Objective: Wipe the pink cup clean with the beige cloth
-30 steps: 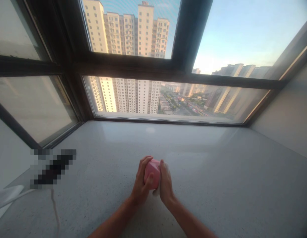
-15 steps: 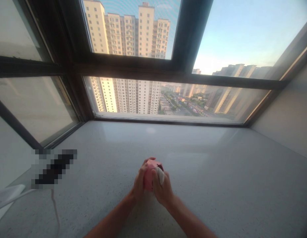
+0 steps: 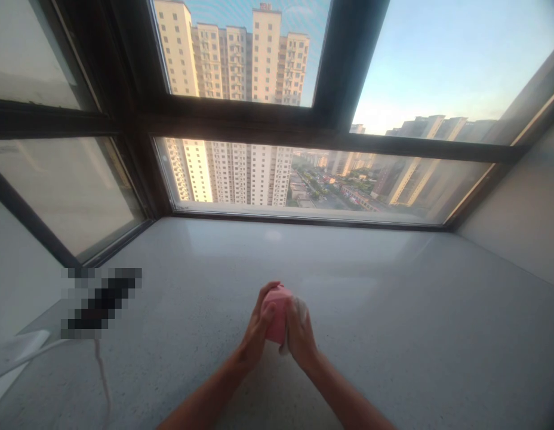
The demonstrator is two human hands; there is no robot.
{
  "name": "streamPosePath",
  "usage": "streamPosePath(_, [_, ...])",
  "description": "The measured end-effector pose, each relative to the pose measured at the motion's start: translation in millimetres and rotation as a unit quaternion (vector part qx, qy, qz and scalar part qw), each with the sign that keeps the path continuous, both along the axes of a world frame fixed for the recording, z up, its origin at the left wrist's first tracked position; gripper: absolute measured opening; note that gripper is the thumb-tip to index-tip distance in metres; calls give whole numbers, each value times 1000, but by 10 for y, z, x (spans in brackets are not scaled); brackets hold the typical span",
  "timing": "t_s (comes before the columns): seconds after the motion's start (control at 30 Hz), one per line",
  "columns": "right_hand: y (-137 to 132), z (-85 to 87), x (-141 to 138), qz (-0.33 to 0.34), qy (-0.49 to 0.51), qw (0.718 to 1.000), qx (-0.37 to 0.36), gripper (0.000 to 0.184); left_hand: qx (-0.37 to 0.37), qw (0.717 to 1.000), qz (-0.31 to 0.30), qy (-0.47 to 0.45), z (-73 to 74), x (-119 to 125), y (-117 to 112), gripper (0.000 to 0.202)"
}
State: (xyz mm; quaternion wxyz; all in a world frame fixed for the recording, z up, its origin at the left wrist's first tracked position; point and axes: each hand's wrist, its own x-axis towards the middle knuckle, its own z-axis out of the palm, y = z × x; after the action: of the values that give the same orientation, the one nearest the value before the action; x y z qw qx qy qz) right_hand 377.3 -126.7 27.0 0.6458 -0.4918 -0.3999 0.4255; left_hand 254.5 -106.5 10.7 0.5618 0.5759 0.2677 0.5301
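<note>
Sill (image 3: 393, 286): L hand (image 3: 258, 327), R hand (image 3: 300, 334) on 1 pink obj (image 3: 277, 304)

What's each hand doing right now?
Left hand: closed, holding the pink object.
Right hand: closed on the same object, pressing a white cloth against it.

Held object (image 3: 277, 312): rose pink, plain, with a paler sheen along its top.
Cloth (image 3: 300, 316): off-white, plain.
Stone windowsill (image 3: 384, 340): pale grey, finely speckled with dark flecks.
Window frame (image 3: 241, 113): dark brown, nearly black.
Tower blocks (image 3: 263, 60): cream and tan, gridded with rows of dark windows.
Sky (image 3: 438, 60): blue, fading to pale peach low on the right.
Side wall (image 3: 514, 203): pale grey.
Cable (image 3: 35, 348): white.
Pixelated patch (image 3: 100, 303): mosaic of black, grey and white squares.
</note>
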Motion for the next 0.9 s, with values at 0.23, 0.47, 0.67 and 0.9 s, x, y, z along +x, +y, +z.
streamPosePath(0.23, [-27, 57, -13, -71, 25, 997, -34, 64, 114, 990, 82, 16, 23, 25, -44, 60])
streamPosePath(0.47, [-25, 91, -27, -4, -17, 1000, -13, 68, 50, 996, 78, 1, 12, 15, -52, 59])
streamPosePath(0.67, [-17, 44, -32, -5, -25, 1000, 3, 66, -28, 999, 28, -26, 38, 36, -9, 56])
streamPosePath(0.9, [45, 61, -4, 27, 48, 997, -45, 61, -30, 999, 14, -4, 29, -7, 30, 74])
